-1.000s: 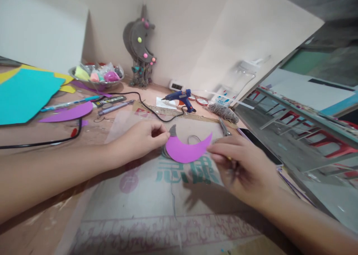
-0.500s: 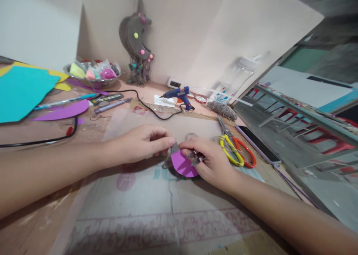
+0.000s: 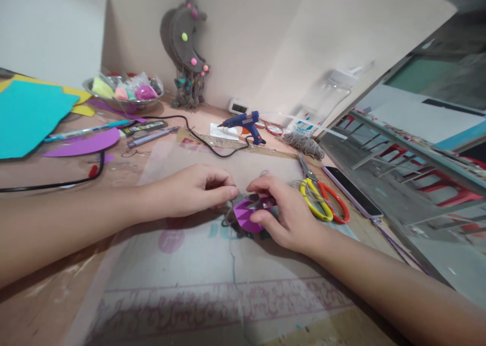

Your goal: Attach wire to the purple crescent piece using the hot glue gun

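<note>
Near the middle of the mat, my left hand is closed, thumb and fingers pinching the grey edge of a small purple-and-grey craft piece. Grey string loops beside the piece, and a thin strand runs down the mat from it. My right hand curls over the piece's right side with a small shiny metal tool between its thumb and fingers. The tool's exact kind is blurred. Right of that hand lie scissors with yellow and red handles.
A blue glue gun rests behind the mat, its black cord trailing left. Grey yarn and a phone are at the right. Turquoise sheet, purple cutout and a metal bowl stand left.
My right thumb and index finger have opened wider apart, and the metal tool has shifted across the purple piece. My left hand keeps its pinch. The view has tilted slightly.
</note>
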A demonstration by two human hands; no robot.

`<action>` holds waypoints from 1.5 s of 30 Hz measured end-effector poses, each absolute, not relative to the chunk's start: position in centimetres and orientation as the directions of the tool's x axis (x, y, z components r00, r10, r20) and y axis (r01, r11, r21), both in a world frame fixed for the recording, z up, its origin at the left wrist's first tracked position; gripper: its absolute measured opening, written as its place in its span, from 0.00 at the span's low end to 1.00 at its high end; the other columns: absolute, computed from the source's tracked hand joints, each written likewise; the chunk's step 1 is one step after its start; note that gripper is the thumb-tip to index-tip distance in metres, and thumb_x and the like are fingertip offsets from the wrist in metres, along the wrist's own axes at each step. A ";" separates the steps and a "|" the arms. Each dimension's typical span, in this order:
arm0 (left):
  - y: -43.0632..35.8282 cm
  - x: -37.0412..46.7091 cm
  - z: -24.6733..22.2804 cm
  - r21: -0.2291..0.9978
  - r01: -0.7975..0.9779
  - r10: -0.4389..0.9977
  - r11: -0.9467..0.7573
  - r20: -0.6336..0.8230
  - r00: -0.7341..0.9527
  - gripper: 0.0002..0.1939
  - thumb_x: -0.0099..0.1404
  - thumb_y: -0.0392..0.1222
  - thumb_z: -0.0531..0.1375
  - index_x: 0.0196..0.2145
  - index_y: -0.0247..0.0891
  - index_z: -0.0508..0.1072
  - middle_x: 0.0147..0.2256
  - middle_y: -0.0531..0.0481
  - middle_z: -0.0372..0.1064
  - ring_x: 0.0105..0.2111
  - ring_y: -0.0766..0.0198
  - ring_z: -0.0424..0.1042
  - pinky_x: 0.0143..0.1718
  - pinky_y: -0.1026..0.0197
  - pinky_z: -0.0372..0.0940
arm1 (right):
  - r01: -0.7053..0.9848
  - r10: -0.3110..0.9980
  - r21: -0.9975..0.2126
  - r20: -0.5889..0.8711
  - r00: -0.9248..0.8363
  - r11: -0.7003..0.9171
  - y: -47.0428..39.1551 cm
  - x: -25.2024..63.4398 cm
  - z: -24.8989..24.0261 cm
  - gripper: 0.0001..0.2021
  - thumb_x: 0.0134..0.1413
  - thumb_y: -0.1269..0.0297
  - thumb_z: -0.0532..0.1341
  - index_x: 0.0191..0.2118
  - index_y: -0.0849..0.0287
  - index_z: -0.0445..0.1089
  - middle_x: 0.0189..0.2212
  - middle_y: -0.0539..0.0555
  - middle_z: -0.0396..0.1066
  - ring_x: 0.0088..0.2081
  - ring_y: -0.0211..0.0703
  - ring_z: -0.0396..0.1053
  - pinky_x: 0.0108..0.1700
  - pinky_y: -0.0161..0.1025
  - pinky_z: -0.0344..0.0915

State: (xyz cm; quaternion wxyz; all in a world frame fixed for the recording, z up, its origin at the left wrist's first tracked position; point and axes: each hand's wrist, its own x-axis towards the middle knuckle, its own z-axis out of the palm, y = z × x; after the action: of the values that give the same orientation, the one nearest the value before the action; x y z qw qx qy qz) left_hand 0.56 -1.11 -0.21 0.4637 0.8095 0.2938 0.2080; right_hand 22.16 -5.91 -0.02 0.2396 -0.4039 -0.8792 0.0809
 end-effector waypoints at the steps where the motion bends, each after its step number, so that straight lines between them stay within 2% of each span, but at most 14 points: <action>1: -1.1 0.6 -0.2 0.883 0.280 0.673 -0.377 0.054 0.738 0.13 0.64 0.45 0.53 0.25 0.35 0.66 0.20 0.58 0.61 0.20 0.74 0.58 0.21 0.70 0.53 | 0.664 0.733 -0.316 0.364 -0.574 0.677 -5.9 22.2 0.1 0.13 0.57 0.58 0.56 0.42 0.61 0.62 0.33 0.54 0.66 0.31 0.40 0.62 0.33 0.37 0.59; 5: -1.1 0.6 -0.1 0.906 0.263 0.674 -0.332 0.033 0.738 0.14 0.64 0.44 0.53 0.24 0.35 0.65 0.19 0.59 0.60 0.18 0.75 0.57 0.20 0.70 0.52 | 0.657 0.689 -0.227 0.362 -0.628 0.719 -5.9 22.2 0.2 0.13 0.62 0.58 0.49 0.42 0.62 0.63 0.33 0.55 0.66 0.33 0.41 0.62 0.35 0.39 0.59; 10: -1.0 0.5 -0.1 0.914 0.241 0.661 -0.326 0.038 0.749 0.13 0.64 0.44 0.53 0.24 0.35 0.65 0.19 0.59 0.59 0.18 0.75 0.56 0.19 0.70 0.52 | 0.679 0.682 -0.160 0.367 -0.633 0.716 -5.8 22.1 0.2 0.17 0.62 0.54 0.50 0.45 0.63 0.64 0.34 0.57 0.67 0.34 0.43 0.63 0.35 0.39 0.60; 19: -1.0 0.5 -0.2 0.915 0.265 0.666 -0.303 0.004 0.746 0.13 0.64 0.44 0.53 0.24 0.35 0.65 0.19 0.59 0.61 0.18 0.75 0.57 0.19 0.71 0.51 | 0.666 0.604 0.005 0.415 -0.680 0.746 -5.8 22.1 0.2 0.12 0.62 0.62 0.52 0.42 0.63 0.68 0.29 0.55 0.70 0.31 0.41 0.62 0.33 0.37 0.57; 29: -1.0 0.5 0.1 0.910 0.259 0.653 -0.325 0.018 0.757 0.14 0.64 0.45 0.53 0.24 0.35 0.66 0.21 0.57 0.62 0.20 0.72 0.59 0.22 0.69 0.54 | 0.663 0.575 0.093 0.417 -0.704 0.743 -6.0 21.6 0.5 0.11 0.62 0.63 0.52 0.39 0.63 0.69 0.26 0.53 0.70 0.28 0.40 0.61 0.30 0.37 0.56; 45: -0.9 0.5 -0.2 0.912 0.254 0.644 -0.323 0.014 0.765 0.15 0.64 0.46 0.52 0.24 0.35 0.66 0.21 0.56 0.62 0.21 0.72 0.59 0.24 0.68 0.54 | 0.666 0.570 0.110 0.426 -0.702 0.738 -6.1 21.7 0.4 0.10 0.61 0.63 0.54 0.40 0.63 0.69 0.27 0.53 0.70 0.28 0.40 0.60 0.31 0.38 0.56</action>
State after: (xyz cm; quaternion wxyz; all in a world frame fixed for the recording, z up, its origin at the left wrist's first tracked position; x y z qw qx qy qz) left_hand 0.48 -0.85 -0.17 0.5079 0.7903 0.2841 0.1917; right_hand 21.71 -6.11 0.36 0.1855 -0.3382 -0.9135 -0.1291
